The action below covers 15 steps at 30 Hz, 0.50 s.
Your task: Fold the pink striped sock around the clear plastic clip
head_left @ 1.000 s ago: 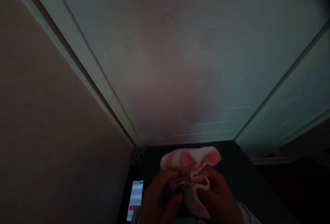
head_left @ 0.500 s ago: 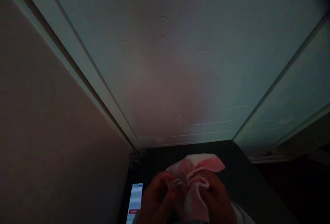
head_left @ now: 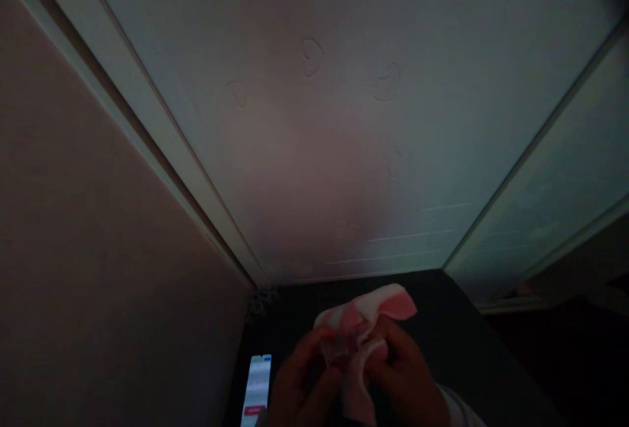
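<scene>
Near the bottom of the head view, my left hand is closed, pinching a small clear, see-through object. Its exact kind is too dim to make out. My right hand is closed on a pink and white cloth, bunched between the fingers. The cloth drapes behind the clear object and touches it, with one end sticking up to the right and another hanging down between my hands. Part of the clear object is hidden by fingers and cloth.
A lit phone lies on the dark tabletop, left of my left hand. Behind stands a pale panel with embossed hearts. A brownish wall rises at left. A grey lattice-like item sits in the back left corner.
My right hand and the cloth have shifted slightly to the left, and the cloth's folds have changed shape. The clear object has turned a little in my left hand.
</scene>
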### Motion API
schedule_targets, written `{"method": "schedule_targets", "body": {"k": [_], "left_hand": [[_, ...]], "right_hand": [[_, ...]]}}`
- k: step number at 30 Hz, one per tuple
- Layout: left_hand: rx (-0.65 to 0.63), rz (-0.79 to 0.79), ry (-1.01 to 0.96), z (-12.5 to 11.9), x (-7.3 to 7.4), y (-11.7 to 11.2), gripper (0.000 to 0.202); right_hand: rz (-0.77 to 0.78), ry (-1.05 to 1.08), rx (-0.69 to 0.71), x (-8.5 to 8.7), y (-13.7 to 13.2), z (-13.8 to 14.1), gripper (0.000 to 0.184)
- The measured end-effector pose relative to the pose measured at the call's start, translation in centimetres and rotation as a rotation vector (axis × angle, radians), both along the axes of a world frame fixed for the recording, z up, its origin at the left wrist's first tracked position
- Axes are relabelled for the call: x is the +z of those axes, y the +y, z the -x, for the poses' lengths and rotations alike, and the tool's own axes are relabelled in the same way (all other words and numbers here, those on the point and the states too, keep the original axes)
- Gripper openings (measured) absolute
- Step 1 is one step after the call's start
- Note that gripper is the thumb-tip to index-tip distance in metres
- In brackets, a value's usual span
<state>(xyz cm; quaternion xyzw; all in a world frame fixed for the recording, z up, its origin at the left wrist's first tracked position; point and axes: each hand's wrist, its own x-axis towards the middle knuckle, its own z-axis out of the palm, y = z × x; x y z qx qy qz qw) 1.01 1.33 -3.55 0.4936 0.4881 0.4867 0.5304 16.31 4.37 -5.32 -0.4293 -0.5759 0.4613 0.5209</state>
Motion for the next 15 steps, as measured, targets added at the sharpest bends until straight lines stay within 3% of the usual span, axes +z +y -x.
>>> {"method": "schedule_targets", "body": {"k": [6, 11, 15], "left_hand": [[0.090, -0.012, 0.074, -0.13, 0.59, -0.03, 0.040], [0.181, -0.006, 0.139, -0.26, 0.75, -0.10, 0.041], [0.196, 0.005, 0.145, -0.40, 0.61, -0.21, 0.044]], "right_hand": [[-0.013, 0.035, 0.124, 0.29, 0.17, -0.25, 0.026], [0.014, 0.070, 0.197, 0.47, 0.48, -0.30, 0.021], [0.083, 0.151, 0.165, 0.40, 0.53, 0.00, 0.018]]}}
